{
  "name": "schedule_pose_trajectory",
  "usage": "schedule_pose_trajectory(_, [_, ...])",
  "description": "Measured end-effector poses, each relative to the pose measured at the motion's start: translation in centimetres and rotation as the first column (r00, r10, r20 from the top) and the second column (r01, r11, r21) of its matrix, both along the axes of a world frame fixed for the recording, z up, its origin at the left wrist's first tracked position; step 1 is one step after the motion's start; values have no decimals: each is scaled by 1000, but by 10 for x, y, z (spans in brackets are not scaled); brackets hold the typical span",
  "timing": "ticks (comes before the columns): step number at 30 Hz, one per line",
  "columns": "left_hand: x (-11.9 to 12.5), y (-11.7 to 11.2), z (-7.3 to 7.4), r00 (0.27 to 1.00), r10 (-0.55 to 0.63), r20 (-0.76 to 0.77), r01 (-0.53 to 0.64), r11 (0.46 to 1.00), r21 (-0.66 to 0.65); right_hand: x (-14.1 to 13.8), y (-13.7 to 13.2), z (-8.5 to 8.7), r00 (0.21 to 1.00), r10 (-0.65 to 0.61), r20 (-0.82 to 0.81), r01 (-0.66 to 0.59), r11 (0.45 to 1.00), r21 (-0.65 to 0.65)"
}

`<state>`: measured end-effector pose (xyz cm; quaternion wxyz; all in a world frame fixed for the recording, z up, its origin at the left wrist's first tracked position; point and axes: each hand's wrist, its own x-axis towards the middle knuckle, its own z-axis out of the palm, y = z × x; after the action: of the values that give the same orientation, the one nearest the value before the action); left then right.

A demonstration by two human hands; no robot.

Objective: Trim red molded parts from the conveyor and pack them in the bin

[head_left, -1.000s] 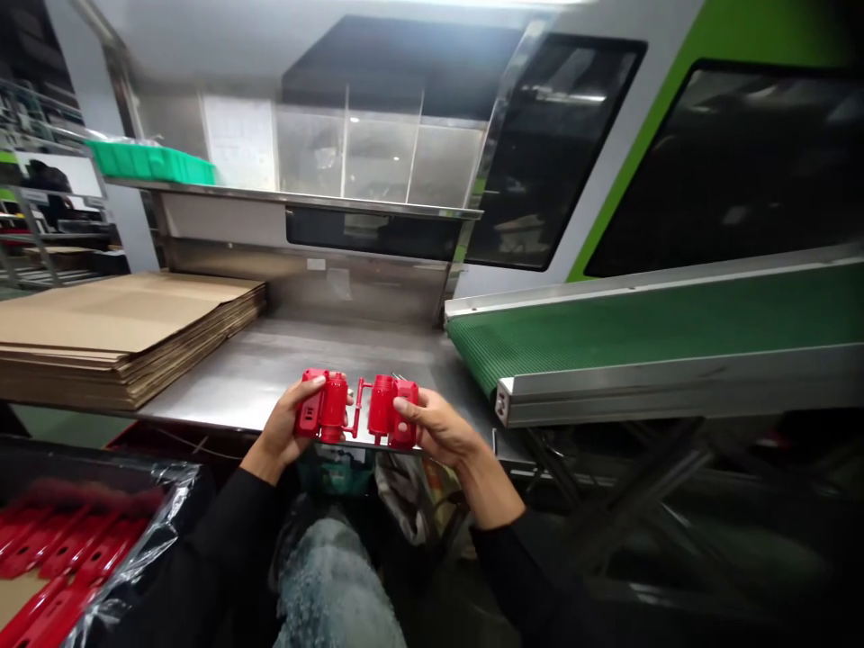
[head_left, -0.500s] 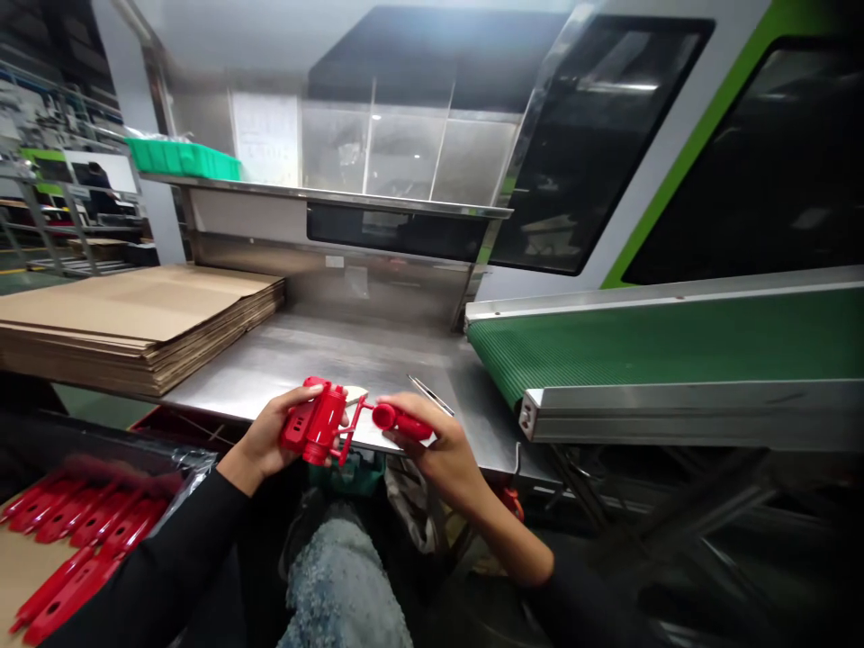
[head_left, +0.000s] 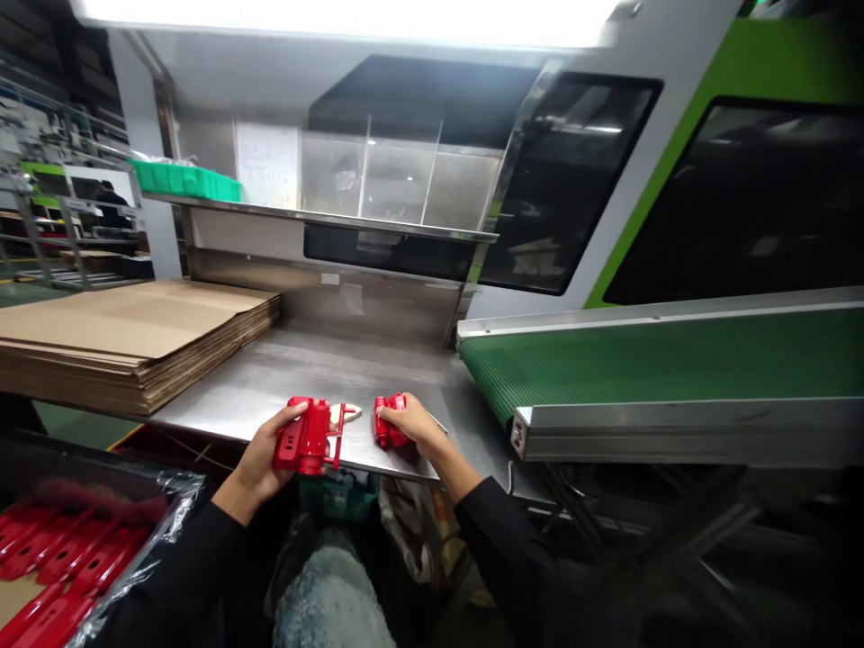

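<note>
My left hand point(head_left: 260, 461) grips a red moulded plastic part point(head_left: 301, 436) with a thin red runner point(head_left: 336, 430) sticking out to its right, held at the front edge of the steel table point(head_left: 283, 378). My right hand point(head_left: 413, 423) is closed on a second, smaller red plastic part point(head_left: 390, 420), resting it on the table top. The two red pieces are apart, with a gap between them. A small pale object point(head_left: 344, 413) lies on the table between the hands. Both arms wear black sleeves.
A stack of flat cardboard point(head_left: 128, 337) lies at the left. A green conveyor belt point(head_left: 661, 360) slopes in from the right. A lined box of red parts point(head_left: 60, 562) sits at lower left. A green tray point(head_left: 185, 180) rests on the shelf. A thin metal tool point(head_left: 439, 423) lies by my right hand.
The joined pair of red parts has come apart: the left hand keeps one piece with the runner, the right hand has carried the other piece onto the table.
</note>
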<state>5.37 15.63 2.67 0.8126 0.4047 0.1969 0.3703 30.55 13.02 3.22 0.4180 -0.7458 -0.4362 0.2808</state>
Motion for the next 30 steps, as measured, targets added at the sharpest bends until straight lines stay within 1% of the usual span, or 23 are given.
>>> schedule_pose_trajectory(2, [1,-4,4,1000,8,13,-8,1000,-19,1,5,-3,993,-73,93,73,997,0])
schedule_pose_trajectory(4, [0,-7,8,999,22,28,-21,999,-39,1,1,-3,974,-144,174,139,989,41])
schedule_pose_trajectory(5, [0,-8,9,999,30,36,-28,998,-48,0,-4,-2,966,-163,201,151,986,74])
schedule_pose_trajectory(6, [1,-8,11,998,36,42,-33,998,-57,-2,-11,0,963,-159,218,137,984,112])
schedule_pose_trajectory(7, [2,-9,12,998,41,49,-38,997,-65,-6,-21,3,967,-123,224,91,985,149])
schedule_pose_trajectory(8, [4,-11,13,997,46,56,-42,997,-72,-11,-32,6,974,-50,219,11,984,175])
schedule_pose_trajectory(9, [8,-12,14,997,51,63,-46,996,-77,-18,-44,9,977,58,206,-97,978,185])
schedule_pose_trajectory(10, [12,-14,15,996,53,66,-48,995,-82,-27,-57,12,965,189,184,-222,958,180])
schedule_pose_trajectory(11, [16,-16,16,996,53,68,-47,995,-89,-36,-70,13,936,315,156,-340,925,171])
schedule_pose_trajectory(12, [20,-19,17,996,51,69,-44,994,-96,-46,-82,14,903,410,128,-428,888,170])
schedule_pose_trajectory(13, [24,-22,18,996,49,72,-41,994,-105,-55,-92,14,879,462,114,-476,860,185])
schedule_pose_trajectory(14, [27,-25,19,996,41,74,-32,993,-115,-62,-100,13,872,476,117,-490,844,217])
schedule_pose_trajectory(16, [33,-31,21,998,-5,70,15,990,-141,-66,-110,9,885,439,154,-465,831,306])
schedule_pose_trajectory(19, [42,-37,23,989,-147,22,148,969,-195,-55,-119,3,894,415,167,-447,807,385])
schedule_pose_trajectory(21, [50,-42,22,978,-206,-7,199,954,-222,-46,-125,1,905,414,103,-418,811,410])
schedule_pose_trajectory(23, [58,-47,19,986,-170,0,166,965,-205,-44,-132,-3,922,387,-22,-344,843,413])
schedule_pose_trajectory(25, [60,-54,14,997,-75,30,78,985,-151,-51,-141,-11,908,364,-208,-277,893,355])
schedule_pose_trajectory(27, [57,-61,8,998,-27,51,32,994,-106,-63,-154,-24,857,337,-390,-253,934,251])
schedule_pose_trajectory(29, [53,-69,0,997,-49,57,55,994,-95,-71,-176,-41,826,272,-494,-218,962,166])
schedule_pose_trajectory(30, [55,-73,-4,994,-92,60,98,989,-110,-71,-191,-50,839,213,-500,-166,976,138])
